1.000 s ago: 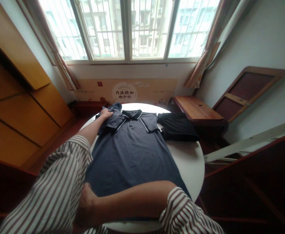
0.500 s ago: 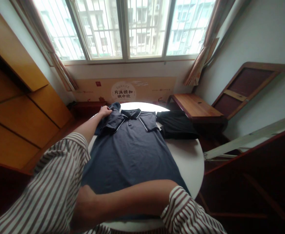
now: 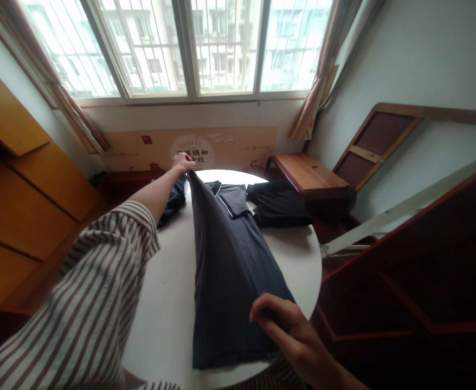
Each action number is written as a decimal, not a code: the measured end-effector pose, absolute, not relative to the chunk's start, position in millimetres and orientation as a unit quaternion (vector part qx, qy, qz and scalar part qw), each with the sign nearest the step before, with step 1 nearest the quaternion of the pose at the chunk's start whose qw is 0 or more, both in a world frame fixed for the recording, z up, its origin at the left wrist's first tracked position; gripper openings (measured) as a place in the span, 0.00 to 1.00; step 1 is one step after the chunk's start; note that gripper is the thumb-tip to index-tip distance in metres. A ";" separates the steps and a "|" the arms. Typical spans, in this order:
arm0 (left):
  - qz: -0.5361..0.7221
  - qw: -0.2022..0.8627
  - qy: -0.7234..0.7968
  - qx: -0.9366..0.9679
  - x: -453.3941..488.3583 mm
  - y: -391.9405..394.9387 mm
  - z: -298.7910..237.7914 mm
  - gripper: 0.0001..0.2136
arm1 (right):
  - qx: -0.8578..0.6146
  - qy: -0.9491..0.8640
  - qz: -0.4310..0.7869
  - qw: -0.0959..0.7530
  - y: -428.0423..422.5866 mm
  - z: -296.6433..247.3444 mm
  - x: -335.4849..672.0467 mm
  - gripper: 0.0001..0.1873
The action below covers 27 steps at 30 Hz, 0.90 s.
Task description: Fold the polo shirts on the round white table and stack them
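Note:
A dark grey-blue polo shirt (image 3: 230, 281) with white-trimmed sleeves lies on a round white table (image 3: 165, 281), its left side folded over toward the right. At the far end, my left hand (image 3: 184, 161) pinches the shirt near the shoulder and lifts it into a peak above the table. Close to me, my right hand (image 3: 289, 327) is curled at the hem end, over the shirt's right side. Its fingertips are partly hidden but seem closed on the folded-over cloth. Part of the collar and one sleeve show at the far end.
Folded black clothing (image 3: 281, 205) lies on the table's far right. A dark blue garment (image 3: 175, 199) sits at the far left, partly behind my left arm. Beyond stand a small wooden table (image 3: 307, 172) and a window wall. Dark red wooden furniture (image 3: 384, 303) is on the right.
The shirt's left side has swung over to the right, baring the white table on the left. My right hand moved from under my left arm to the right; my left hand rose slightly with the cloth.

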<state>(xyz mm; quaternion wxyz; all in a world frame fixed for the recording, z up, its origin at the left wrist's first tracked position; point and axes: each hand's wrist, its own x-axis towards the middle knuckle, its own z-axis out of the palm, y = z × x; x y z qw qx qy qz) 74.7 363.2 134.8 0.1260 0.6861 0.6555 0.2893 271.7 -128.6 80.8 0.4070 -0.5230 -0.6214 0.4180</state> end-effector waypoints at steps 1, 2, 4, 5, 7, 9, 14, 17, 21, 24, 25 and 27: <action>0.288 0.121 0.647 0.695 89.4 363.6 134.2 0.11 | -0.544 -0.590 0.422 0.422 -140.1 70.1 279.8 0.13; 0.285 0.119 0.639 0.704 104.3 363.4 132.3 0.10 | -0.561 -0.557 0.433 0.432 -150.5 59.0 286.2 0.13; 0.276 0.123 0.624 0.720 134.4 361.9 125.8 0.09 | -0.590 -0.495 0.462 0.441 -167.5 37.8 295.1 0.16; 0.272 0.126 0.618 0.727 149.0 360.8 121.6 0.09 | -0.603 -0.469 0.470 0.443 -174.0 28.8 298.5 0.18; 0.265 0.133 0.608 0.737 176.2 358.1 112.4 0.09 | -0.627 -0.431 0.460 0.458 -183.5 15.1 304.1 0.20; 0.258 0.140 0.601 0.743 199.6 355.5 103.4 0.09 | -0.646 -0.412 0.438 0.470 -189.4 7.1 308.8 0.21; 0.243 0.164 0.596 0.748 240.1 351.2 84.0 0.08 | -0.673 -0.391 0.453 0.435 -194.9 -2.9 315.1 0.27; 0.233 0.182 0.600 0.743 255.1 348.5 73.1 0.08 | -0.699 -0.427 0.387 0.425 -193.5 -7.2 316.9 0.26; 0.224 0.204 0.605 0.736 263.7 344.9 63.4 0.06 | -0.709 -0.506 0.273 0.409 -190.4 -8.9 321.1 0.20; 0.229 0.206 0.600 0.738 255.0 345.6 64.3 0.08 | -0.712 -0.536 0.221 0.396 -190.8 -10.6 325.9 0.19; 0.233 0.203 0.601 0.737 248.1 346.4 65.7 0.08 | -0.718 -0.540 0.203 0.390 -191.2 -11.7 327.4 0.19; 0.238 0.193 0.612 0.729 228.9 348.0 68.3 0.09 | -0.730 -0.547 0.171 0.371 -191.4 -14.3 329.6 0.20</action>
